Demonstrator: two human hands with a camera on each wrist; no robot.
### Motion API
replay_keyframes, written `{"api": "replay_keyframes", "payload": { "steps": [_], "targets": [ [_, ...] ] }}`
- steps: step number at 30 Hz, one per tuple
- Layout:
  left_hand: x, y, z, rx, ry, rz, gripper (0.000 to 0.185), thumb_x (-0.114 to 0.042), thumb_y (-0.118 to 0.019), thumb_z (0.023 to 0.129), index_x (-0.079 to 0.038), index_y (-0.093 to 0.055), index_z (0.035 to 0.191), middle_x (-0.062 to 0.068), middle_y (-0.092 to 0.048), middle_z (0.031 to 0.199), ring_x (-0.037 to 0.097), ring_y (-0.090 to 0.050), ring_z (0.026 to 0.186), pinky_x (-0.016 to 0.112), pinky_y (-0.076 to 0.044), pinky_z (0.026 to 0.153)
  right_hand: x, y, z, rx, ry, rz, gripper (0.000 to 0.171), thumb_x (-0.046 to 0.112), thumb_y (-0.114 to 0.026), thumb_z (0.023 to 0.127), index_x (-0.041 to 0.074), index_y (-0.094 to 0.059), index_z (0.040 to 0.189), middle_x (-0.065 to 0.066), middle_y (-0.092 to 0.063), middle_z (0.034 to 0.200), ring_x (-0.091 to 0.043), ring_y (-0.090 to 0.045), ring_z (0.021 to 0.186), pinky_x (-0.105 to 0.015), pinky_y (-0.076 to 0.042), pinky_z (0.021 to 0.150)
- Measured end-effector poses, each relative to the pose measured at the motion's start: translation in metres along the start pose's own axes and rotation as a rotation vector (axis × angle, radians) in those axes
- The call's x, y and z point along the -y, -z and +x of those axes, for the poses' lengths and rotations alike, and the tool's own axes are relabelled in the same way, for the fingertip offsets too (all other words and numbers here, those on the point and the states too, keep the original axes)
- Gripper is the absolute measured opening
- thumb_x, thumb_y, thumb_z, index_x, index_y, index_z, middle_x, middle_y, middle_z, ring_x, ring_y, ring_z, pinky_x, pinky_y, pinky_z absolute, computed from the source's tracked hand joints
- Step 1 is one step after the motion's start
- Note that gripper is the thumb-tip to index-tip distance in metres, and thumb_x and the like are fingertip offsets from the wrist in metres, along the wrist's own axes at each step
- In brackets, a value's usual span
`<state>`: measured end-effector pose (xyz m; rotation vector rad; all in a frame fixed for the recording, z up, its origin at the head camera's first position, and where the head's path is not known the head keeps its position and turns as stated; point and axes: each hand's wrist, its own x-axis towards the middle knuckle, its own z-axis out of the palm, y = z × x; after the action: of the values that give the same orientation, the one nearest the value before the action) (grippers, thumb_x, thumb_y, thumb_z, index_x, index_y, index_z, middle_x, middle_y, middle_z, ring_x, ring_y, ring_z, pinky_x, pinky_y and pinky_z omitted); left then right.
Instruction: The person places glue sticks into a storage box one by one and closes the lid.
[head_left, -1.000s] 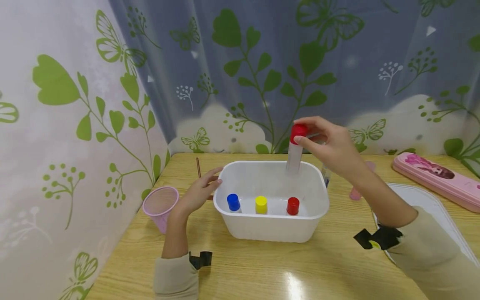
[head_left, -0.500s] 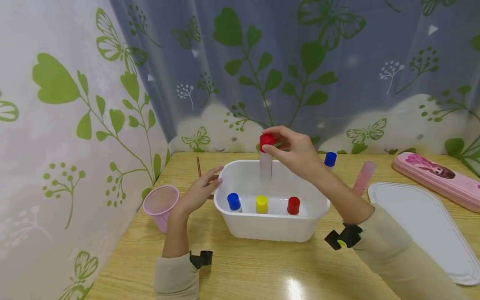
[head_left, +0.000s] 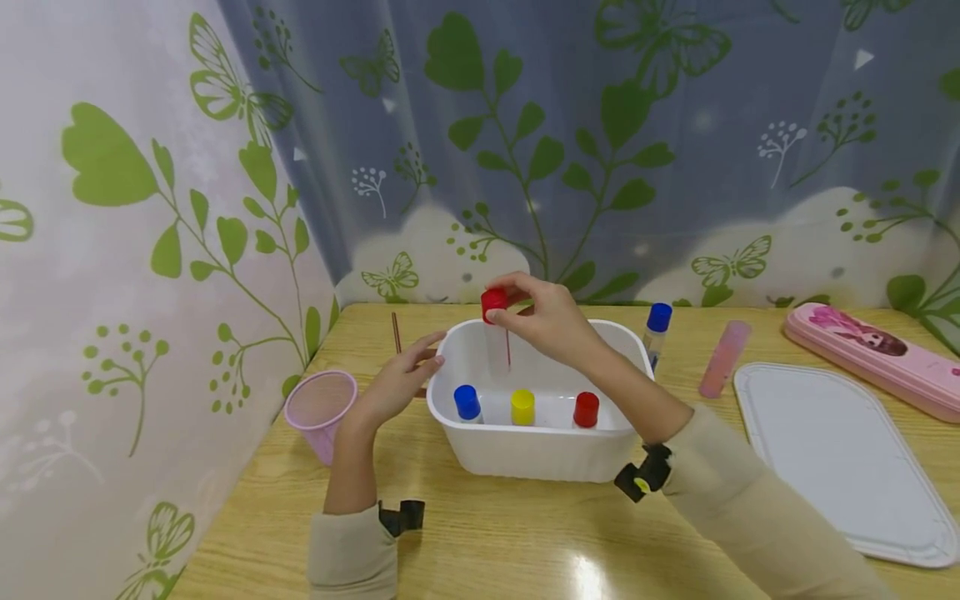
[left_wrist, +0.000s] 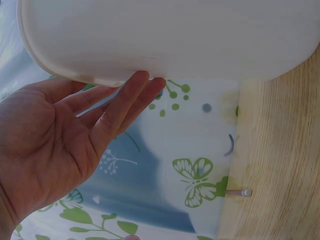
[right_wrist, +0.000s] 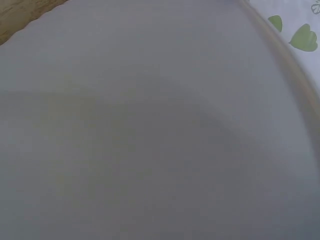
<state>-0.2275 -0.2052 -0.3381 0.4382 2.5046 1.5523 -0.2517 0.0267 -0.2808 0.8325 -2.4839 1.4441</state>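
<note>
- Red-capped tube (head_left: 494, 305), its cap pinched between thumb and fingers of the right hand (head_left: 547, 321), has travelled leftward across the back of the white tub (head_left: 540, 454), from about 1 o'clock to 11 o'clock.
- Far left, at 9 o'clock from the tub, the lilac cup (head_left: 322, 443) stays put; so does the brown stick (head_left: 396, 332) at 10 o'clock.
- Of the hands, the left hand (head_left: 401, 383) has not shifted: fingers extended and loose, tips touching the tub at 9 to 10 o'clock, apparently steadying it.
- Inside the tub, three more capped tubes stand as before: blue (head_left: 467, 402) toward 8 o'clock, yellow (head_left: 522, 406) toward 7, red (head_left: 586, 409) toward 4.
- Below the carried cap a thin red line shows; the barrel itself cannot be made out. Placing looks under way but unfinished, since the grip holds.
- Swinging left, the right arm has uncovered a second blue-capped tube (head_left: 659, 317) outside the tub at 2 o'clock.
- Near 3 o'clock, a pink tube (head_left: 725, 358) and white tray (head_left: 840, 458) rest on the worktop (head_left: 487, 542).
</note>
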Motion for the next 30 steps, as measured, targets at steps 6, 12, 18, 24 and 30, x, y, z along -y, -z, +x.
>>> {"api": "replay_keyframes", "payload": {
  "steps": [6,12,18,24,30],
  "targets": [
    [-0.002,0.000,0.001,0.008,0.005,0.009,0.047,-0.022,-0.041,0.100,-0.013,-0.029,0.144,0.022,-0.041,0.134,0.035,-0.049,0.112,0.044,-0.049,0.083,-0.007,-0.010,0.003,0.048,-0.050,-0.004,0.031,0.014,-0.068,0.085,0.007,-0.060,0.114,-0.005,-0.062,0.102,-0.020,-0.056,0.095,-0.031,-0.050,0.079],
    [-0.001,0.000,-0.001,0.011,-0.013,0.011,0.049,-0.027,-0.042,0.099,-0.012,-0.029,0.144,0.023,-0.041,0.133,0.035,-0.049,0.112,0.044,-0.049,0.083,-0.016,-0.022,0.004,0.116,-0.118,0.001,0.032,0.014,-0.068,0.084,0.008,-0.061,0.115,-0.004,-0.062,0.101,-0.021,-0.056,0.097,-0.030,-0.051,0.077],
    [-0.001,0.001,-0.003,0.008,-0.037,0.016,0.048,-0.025,-0.042,0.099,-0.009,-0.029,0.143,0.025,-0.041,0.132,0.036,-0.050,0.110,0.046,-0.049,0.082,-0.021,-0.032,0.003,0.160,-0.151,0.023,0.032,0.010,-0.068,0.083,0.005,-0.061,0.114,-0.006,-0.062,0.101,-0.023,-0.057,0.097,-0.030,-0.050,0.081],
    [-0.001,0.001,-0.001,0.011,-0.007,-0.002,0.047,-0.021,-0.041,0.100,-0.010,-0.028,0.144,0.024,-0.040,0.133,0.037,-0.049,0.112,0.046,-0.048,0.083,-0.023,-0.037,0.000,0.224,-0.176,-0.010,0.031,0.008,-0.068,0.083,0.005,-0.061,0.114,-0.006,-0.062,0.102,-0.022,-0.057,0.098,-0.029,-0.048,0.084],
    [-0.002,0.000,-0.001,0.010,-0.011,-0.009,0.047,-0.021,-0.041,0.100,-0.011,-0.028,0.144,0.023,-0.040,0.134,0.036,-0.049,0.112,0.047,-0.048,0.084,-0.025,-0.038,-0.004,0.267,-0.120,-0.047,0.029,0.005,-0.068,0.083,0.004,-0.062,0.111,-0.006,-0.063,0.102,-0.022,-0.058,0.097,-0.030,-0.047,0.086]
  ]
}}
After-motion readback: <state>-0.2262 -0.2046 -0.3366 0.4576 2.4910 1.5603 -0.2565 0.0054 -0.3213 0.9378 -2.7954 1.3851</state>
